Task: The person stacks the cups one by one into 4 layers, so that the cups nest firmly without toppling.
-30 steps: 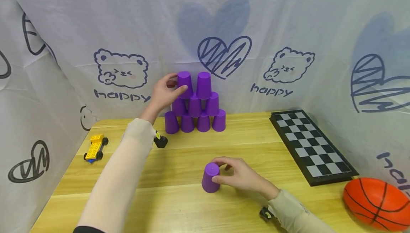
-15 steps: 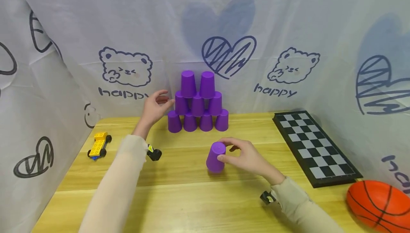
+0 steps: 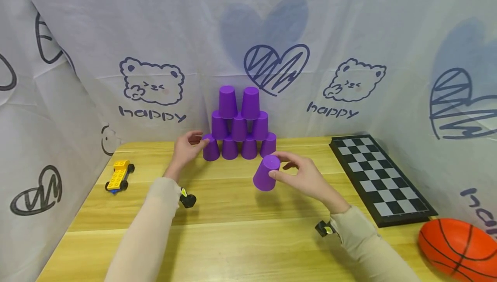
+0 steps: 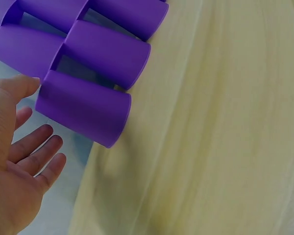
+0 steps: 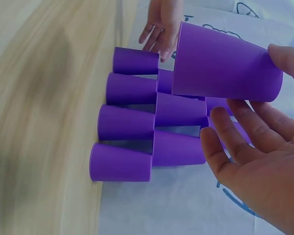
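Upside-down purple cups stand as a stepped stack at the back of the table: a bottom row (image 3: pixel 230 149) of several, a middle row (image 3: pixel 239 129) of three, and two top cups (image 3: pixel 228 102). My right hand (image 3: pixel 303 178) pinches another purple cup (image 3: pixel 265 174) between thumb and fingers, base up and slightly tilted, raised above the table in front of the stack. My left hand (image 3: pixel 186 150) is beside the leftmost bottom cup (image 4: pixel 85 107). Its thumb tip (image 4: pixel 34 83) is right at that cup's upper edge, while the other fingers (image 4: pixel 39 152) extend loosely, holding nothing.
A black-and-white checkered board (image 3: pixel 382 178) lies on the right of the wooden table (image 3: pixel 233 247). In front of it sits an orange basketball-patterned bowl-like object (image 3: pixel 458 247). A yellow toy car (image 3: pixel 119 175) stands at the left. A printed white cloth (image 3: pixel 209 27) hangs behind.
My right hand has lifted the cup off the table and carried it forward toward the stack. My left hand has left the upper-left cup and come down beside the bottom row.
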Demonstrator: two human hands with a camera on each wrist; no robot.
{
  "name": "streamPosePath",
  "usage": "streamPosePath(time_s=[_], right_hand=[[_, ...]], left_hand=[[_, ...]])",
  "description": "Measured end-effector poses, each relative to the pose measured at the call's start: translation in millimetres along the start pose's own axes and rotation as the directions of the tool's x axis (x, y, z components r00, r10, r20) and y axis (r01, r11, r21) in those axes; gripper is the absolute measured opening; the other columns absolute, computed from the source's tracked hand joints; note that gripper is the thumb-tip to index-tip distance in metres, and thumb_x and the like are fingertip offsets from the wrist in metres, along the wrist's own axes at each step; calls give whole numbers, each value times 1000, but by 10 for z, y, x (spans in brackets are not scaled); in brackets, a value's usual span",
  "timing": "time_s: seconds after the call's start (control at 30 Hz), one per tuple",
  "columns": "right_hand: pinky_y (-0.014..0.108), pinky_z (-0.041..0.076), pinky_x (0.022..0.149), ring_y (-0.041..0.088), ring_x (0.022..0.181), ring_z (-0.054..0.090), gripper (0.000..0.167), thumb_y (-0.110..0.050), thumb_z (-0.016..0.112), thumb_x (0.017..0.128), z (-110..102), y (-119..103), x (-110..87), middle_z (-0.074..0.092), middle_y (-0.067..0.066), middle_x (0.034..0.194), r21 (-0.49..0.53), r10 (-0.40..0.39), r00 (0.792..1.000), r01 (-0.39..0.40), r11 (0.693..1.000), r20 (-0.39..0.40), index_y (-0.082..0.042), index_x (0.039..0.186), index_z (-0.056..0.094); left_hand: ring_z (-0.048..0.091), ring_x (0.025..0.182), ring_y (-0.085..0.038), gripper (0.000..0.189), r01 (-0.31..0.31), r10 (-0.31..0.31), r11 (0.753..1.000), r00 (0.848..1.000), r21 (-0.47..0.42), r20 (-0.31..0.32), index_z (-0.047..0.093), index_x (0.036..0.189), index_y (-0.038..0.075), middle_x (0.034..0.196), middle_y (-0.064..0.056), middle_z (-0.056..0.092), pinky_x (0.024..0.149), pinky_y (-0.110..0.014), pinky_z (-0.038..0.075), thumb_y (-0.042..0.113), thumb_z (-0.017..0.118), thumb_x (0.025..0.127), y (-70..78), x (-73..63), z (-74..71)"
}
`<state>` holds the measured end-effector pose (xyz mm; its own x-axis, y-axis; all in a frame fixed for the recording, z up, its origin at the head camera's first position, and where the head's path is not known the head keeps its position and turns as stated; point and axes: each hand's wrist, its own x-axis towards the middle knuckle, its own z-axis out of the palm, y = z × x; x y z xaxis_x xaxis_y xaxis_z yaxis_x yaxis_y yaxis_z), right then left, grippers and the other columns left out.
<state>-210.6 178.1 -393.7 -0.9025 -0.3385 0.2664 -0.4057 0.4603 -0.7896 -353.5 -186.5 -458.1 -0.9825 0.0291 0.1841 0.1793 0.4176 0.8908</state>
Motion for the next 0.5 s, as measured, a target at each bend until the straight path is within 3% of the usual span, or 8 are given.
streamPosePath(time_s=[0.3,0.5], right_hand=[[48,58,99,21,115,68,47,-27,82,93,-50,-6,62,75,3,128,13,-5,1000,5,1000,-26,-15,136,69],[48,57,101,19,117,66,50,-31,81,94,-147,-149,218,73,2,130,13,5,999,-4,1000,-44,-16,139,66]], left_hand=[[66,125,-45,50,7,-7,1000,1000,-19,7,61,142,-1,136,-30,67,110,-51,55,24,74,100,-24,-49,72],[67,124,-43,49,24,-24,999,1000,-29,-11,62,141,2,134,-29,68,108,-51,56,25,74,100,-34,-45,89]])
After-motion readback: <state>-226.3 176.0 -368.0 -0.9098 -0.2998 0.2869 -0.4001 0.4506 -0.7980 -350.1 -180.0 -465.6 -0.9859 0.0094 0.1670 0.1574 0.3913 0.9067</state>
